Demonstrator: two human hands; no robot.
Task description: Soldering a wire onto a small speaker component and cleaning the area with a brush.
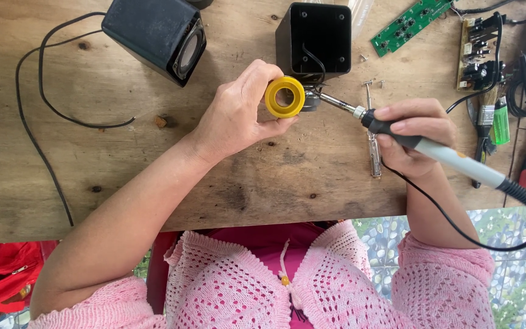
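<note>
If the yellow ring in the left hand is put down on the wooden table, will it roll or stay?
The yellow ring is round with a hollow centre, so on its edge it would probably roll. Laid flat, it should stay. The left hand grips it with fingertips alone, so it seems light.

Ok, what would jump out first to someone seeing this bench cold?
Mid-table, the left hand pinches a bright yellow ring-shaped spool, and the right hand aims a soldering iron at it. Behind them, an opened black speaker box stands with a second speaker tilted to its left.

An open speaker box (313,39) stands behind the spool (285,97), circuit board (410,22) to its right.
</note>
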